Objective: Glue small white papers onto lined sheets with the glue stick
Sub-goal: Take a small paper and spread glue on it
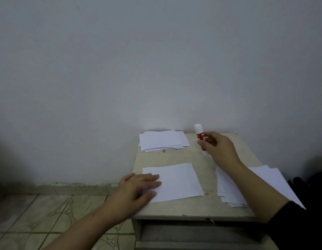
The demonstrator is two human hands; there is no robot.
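Gripping upright red-and-white plastic glue stick with right hand; flat left hand pressing single white sheet nearer than it. Next likely: uncapping.

I see a small pale table set against the wall, its top worn and speckled. 1 sheet lies flat at the front left. A loose pile of small white papers sits at the back left corner, touching the wall. A stack of sheets lies at the right, reaching past the right edge. A red and white glue stick stands at the back, right of the pile
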